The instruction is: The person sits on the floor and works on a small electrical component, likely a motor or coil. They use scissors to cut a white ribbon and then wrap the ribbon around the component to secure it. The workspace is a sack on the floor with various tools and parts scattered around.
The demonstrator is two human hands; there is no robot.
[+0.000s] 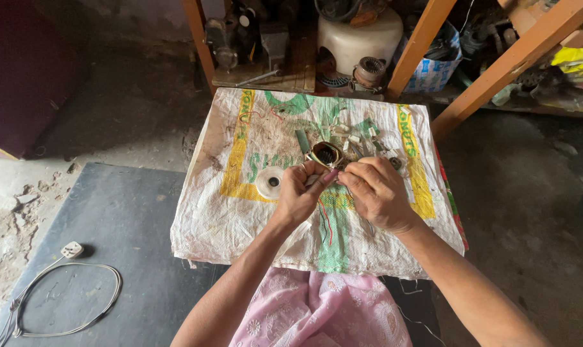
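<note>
Here, on the floor, a dark rubber mat [118,218] lies at the left, and on it near its lower left corner sits a coiled white cable [67,302] with a plug [71,249] at its end. A woven plastic sack [240,212], white with green and yellow print, is spread flat as the work surface, overlapping the mat's right edge. Just inside the sack's yellow stripe rests a white plastic disc [269,182] with a dark centre hole.

The left hand [298,196] is closed around a small part, its fingers curled tight, with a pinkish sleeve or tool tip [330,176] poking out toward the right hand; thin red and green wires [325,222] trail down from under the palm toward the sack's near edge. Just above both hands, near the sack's middle, stands a small motor winding [325,155] with a brass-coloured frame. The right hand [378,193] is bent over with its fingers pinched together against the left; what they grip is hidden.

Small pale scraps [356,136] lie scattered toward the sack's far edge. Behind it, wooden shelf legs [497,71] frame a white appliance housing [359,35] and other motor parts.

The thin wires look fragile: a sharp tug from either hand could snap one or pull it from the winding. The loose scraps may also roll off the sack onto the dusty floor and be lost.
</note>
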